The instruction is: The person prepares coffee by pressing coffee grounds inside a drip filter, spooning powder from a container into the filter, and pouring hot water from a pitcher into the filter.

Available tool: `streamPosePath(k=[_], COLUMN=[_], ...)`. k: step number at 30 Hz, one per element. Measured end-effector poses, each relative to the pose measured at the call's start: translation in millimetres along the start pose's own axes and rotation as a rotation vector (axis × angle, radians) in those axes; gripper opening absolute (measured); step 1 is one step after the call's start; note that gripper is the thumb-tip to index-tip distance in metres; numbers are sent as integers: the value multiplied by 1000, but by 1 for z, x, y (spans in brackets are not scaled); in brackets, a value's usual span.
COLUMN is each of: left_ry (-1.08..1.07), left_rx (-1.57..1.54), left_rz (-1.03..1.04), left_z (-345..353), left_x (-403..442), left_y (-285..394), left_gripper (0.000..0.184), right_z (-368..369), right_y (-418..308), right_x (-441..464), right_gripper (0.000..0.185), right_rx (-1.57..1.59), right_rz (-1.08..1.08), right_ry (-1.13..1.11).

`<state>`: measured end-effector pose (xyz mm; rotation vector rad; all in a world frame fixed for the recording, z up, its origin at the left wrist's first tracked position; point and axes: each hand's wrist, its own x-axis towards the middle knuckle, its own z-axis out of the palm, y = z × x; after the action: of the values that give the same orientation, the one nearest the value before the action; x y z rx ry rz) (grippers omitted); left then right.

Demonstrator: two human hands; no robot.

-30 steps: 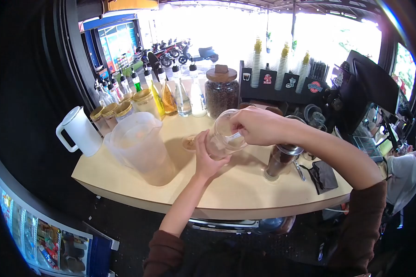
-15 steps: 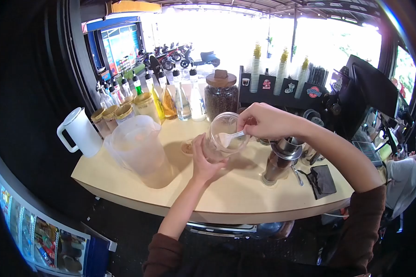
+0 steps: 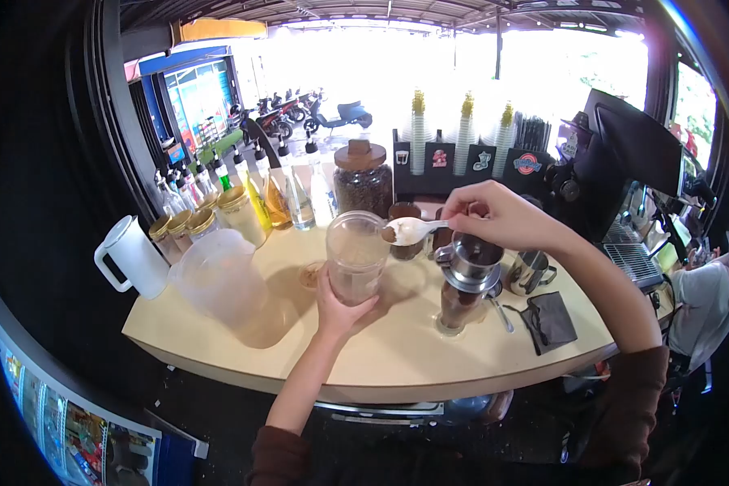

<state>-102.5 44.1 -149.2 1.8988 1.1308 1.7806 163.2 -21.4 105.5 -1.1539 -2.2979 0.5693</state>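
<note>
A clear, open-topped jar (image 3: 356, 259) stands upright in my left hand (image 3: 342, 306), whose fingers wrap around its lower part. My right hand (image 3: 494, 215) pinches the handle of a white plastic spoon (image 3: 409, 231). White powder seems to lie in the spoon's bowl, just right of the jar's rim. Below my right hand, a metal drip filter (image 3: 470, 263) sits on a glass (image 3: 455, 309) with brown contents. A round wooden lid (image 3: 310, 275) lies left of the jar, partly behind my left hand.
A frosted pitcher (image 3: 223, 279) and a white jug (image 3: 134, 257) stand at the left. Behind are syrup bottles (image 3: 300, 198), a coffee bean jar (image 3: 363, 182) and cup stacks (image 3: 465, 138). A black cloth (image 3: 551, 322), a steel pitcher (image 3: 528, 273) and a spoon lie right.
The spoon has come up out of the jar and moved right, toward the filter, with my right hand. My left hand now holds the jar more upright. The view has shifted slightly.
</note>
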Motion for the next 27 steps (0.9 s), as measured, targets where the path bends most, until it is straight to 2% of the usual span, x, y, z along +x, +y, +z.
streamPosePath(k=[2,4,5,7,16,20,27], left_ry=[-26,-26,-24,-32,-83,-57,-61], left_rx=[-13,-226,-229,-94,-120,-88,-71], left_rz=[-54,-144,-151,-138,-225,-212,-192], left_z=[2,6,8,12,26,27,28], left_x=[3,0,-2,-2,-9,-9,-9], left_y=[7,18,17,12,8,17,15], left_gripper=[95,92,92,90,87,87,89], right_z=[-8,-15,-17,-24,-49,-38,-34], right_y=[8,23,30,40,41,56,62], right_x=[-16,-31,-39,-54,-94,-102,-104], right_gripper=[17,16,16,17,16,17,17], right_rx=[41,50,72,71,-64,-142,-125], right_rz=[18,17,13,29,73,26,26], right_ry=[47,78,112,119,306,242,273])
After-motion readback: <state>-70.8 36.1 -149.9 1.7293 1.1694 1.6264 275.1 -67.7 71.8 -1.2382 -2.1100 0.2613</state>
